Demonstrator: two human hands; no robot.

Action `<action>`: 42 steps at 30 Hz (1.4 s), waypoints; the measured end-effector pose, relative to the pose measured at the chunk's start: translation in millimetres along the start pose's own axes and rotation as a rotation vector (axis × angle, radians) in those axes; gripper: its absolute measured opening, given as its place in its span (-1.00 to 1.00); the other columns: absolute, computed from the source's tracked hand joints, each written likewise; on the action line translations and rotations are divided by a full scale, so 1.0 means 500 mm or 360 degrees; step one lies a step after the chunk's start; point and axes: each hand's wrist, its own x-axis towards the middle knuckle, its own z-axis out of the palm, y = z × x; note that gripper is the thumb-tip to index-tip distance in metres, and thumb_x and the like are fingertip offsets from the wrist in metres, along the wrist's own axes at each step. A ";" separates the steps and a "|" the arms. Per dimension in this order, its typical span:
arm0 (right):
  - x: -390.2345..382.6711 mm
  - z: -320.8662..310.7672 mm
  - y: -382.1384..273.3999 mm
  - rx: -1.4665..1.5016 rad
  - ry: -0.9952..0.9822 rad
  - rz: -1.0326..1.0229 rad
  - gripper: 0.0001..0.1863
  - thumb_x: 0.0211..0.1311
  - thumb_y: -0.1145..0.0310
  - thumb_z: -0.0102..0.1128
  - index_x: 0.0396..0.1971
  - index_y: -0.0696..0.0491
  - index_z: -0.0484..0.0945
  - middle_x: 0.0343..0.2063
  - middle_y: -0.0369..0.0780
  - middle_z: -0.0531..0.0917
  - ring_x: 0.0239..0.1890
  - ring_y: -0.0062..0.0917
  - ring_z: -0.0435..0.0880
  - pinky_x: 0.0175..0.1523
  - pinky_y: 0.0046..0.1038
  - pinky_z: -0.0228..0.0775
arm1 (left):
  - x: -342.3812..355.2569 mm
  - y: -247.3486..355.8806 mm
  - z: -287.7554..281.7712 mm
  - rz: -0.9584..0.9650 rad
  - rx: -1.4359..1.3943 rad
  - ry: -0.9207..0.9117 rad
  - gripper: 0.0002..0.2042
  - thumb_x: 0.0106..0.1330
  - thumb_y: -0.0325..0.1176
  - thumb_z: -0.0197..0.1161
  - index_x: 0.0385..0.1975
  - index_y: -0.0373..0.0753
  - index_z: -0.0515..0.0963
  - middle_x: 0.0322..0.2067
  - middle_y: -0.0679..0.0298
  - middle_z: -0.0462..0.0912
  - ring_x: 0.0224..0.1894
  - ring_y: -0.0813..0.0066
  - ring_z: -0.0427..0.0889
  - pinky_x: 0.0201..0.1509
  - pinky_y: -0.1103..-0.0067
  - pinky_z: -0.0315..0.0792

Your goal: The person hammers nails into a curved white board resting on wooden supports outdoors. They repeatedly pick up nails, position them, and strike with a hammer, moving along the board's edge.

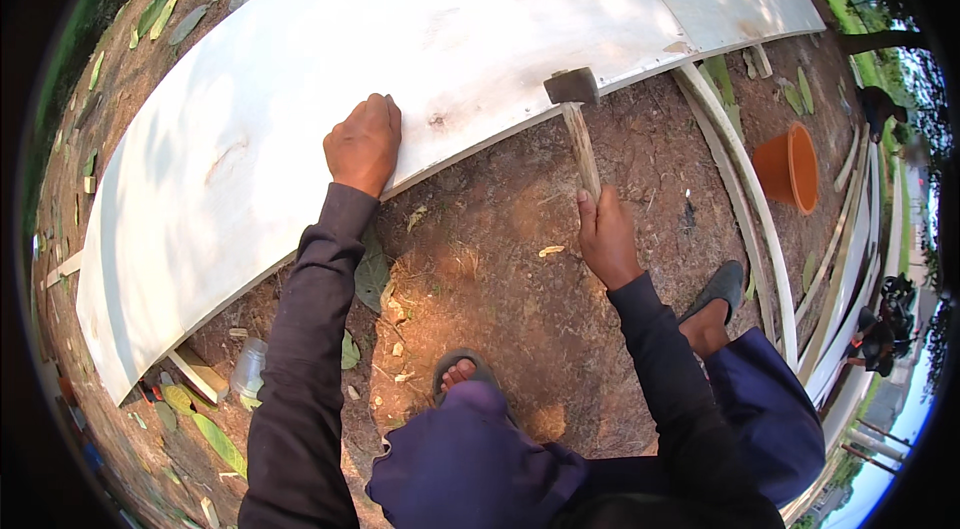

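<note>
My right hand point(610, 237) grips the wooden handle of a hammer point(582, 147). Its dark, blocky head is raised at the near edge of a long white board point(480, 39). Closed into a fist, my left hand point(364, 145) rests on the board close to that same edge. What those fingers hold, if anything, is hidden from above. Small dark marks run along the board's near edge to the right, and a seam crosses it farther right.
An orange bucket point(787, 169) stands on the dirt at right, beside long curved strips of wood point(745, 184). A clear plastic container point(249, 367) lies under the board's near left end. Leaves litter the ground. My sandaled feet are close below. A person point(880, 109) is at far right.
</note>
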 end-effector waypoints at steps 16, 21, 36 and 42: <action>-0.136 0.068 -0.184 0.1436 -0.0364 0.0458 -0.81 0.31 0.39 0.40 -0.31 0.20 0.62 -0.45 -0.38 0.63 -0.44 -0.76 0.51 -0.37 -0.57 0.38 | -0.260 0.157 -0.123 -0.1900 -0.3761 -0.0605 -0.83 0.56 -0.48 -0.01 0.06 -0.31 0.39 -0.05 0.10 0.57 0.04 0.25 0.63 0.15 0.28 0.62; -0.140 0.086 -0.210 0.1399 -0.0280 0.0260 -0.83 0.30 0.43 0.38 -0.27 0.22 0.62 -0.42 -0.31 0.68 -0.35 -0.73 0.58 -0.26 -0.56 0.46 | -0.309 0.172 -0.150 -0.1821 -0.3790 -0.0472 -0.80 0.58 -0.47 -0.02 0.13 -0.27 0.33 0.04 0.09 0.53 0.19 0.20 0.57 0.28 0.18 0.55; -0.156 0.126 -0.246 0.1541 -0.0864 0.0254 -0.91 0.39 0.46 0.25 -0.26 0.18 0.59 -0.60 -0.39 0.53 -0.69 -0.78 0.41 -0.62 -0.62 0.18 | -0.368 0.107 -0.213 -0.1713 -0.3371 -0.0355 -0.78 0.57 -0.44 0.05 0.13 -0.30 0.38 0.05 0.09 0.60 0.07 0.32 0.65 0.21 0.39 0.57; -0.153 0.127 -0.249 0.1374 -0.1129 0.0248 -0.91 0.42 0.45 0.18 -0.26 0.16 0.57 -0.63 -0.40 0.50 -0.72 -0.77 0.39 -0.65 -0.63 0.18 | -0.397 0.071 -0.228 -0.1648 -0.3065 -0.0481 -0.81 0.56 -0.48 0.05 0.09 -0.32 0.43 0.01 0.12 0.62 0.05 0.34 0.67 0.15 0.42 0.59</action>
